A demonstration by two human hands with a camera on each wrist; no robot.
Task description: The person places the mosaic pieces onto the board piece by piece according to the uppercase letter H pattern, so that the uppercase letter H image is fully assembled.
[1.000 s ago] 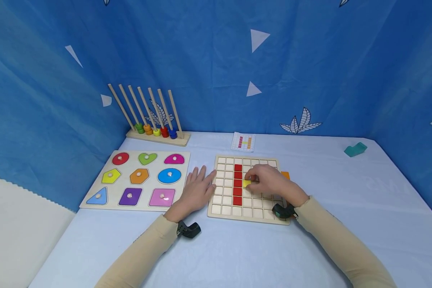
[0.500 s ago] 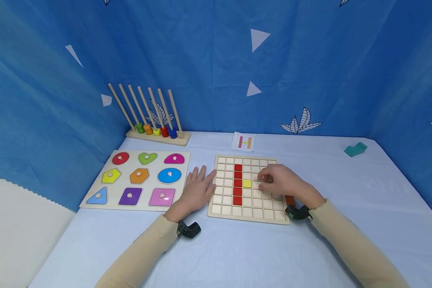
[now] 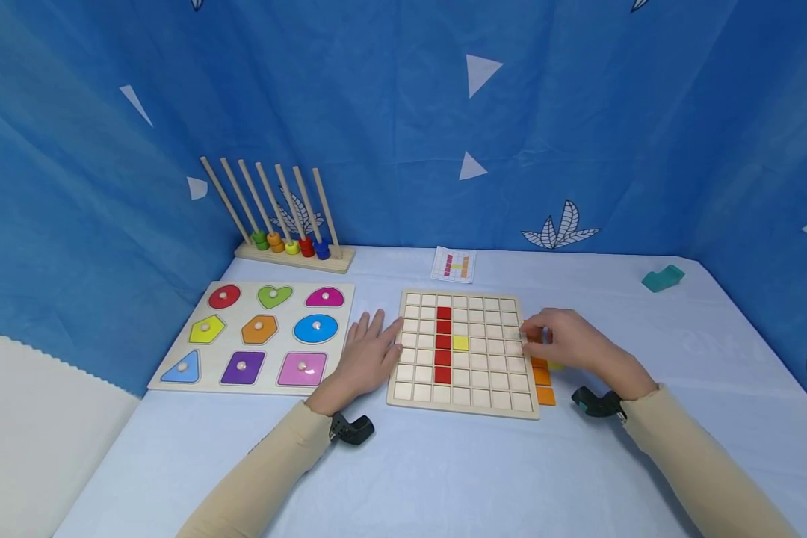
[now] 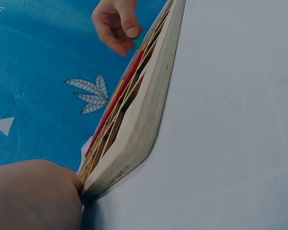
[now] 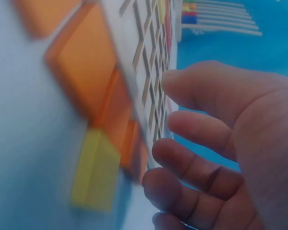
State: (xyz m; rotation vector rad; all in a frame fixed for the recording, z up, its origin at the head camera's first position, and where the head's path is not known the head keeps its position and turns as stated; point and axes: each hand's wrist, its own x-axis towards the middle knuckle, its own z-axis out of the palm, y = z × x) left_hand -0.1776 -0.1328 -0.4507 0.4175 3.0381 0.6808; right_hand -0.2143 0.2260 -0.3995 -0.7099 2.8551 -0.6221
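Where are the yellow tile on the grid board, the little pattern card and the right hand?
Yellow tile (image 3: 460, 343): head view, middle of its top face.
Pattern card (image 3: 453, 265): head view, middle of its printed face.
Right hand (image 3: 569, 340): head view, back of the hand.

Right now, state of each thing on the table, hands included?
Grid board: flat, partly filled
Red tiles: five, in one column
Yellow tile: seated beside the middle red
Loose tiles: orange and yellow, off the board's right edge
Left hand: fingers straight, at the board's left edge
Right hand: holds nothing
Shape puzzle: all nine pieces seated
Peg rack: upright
Pattern card: printed side up
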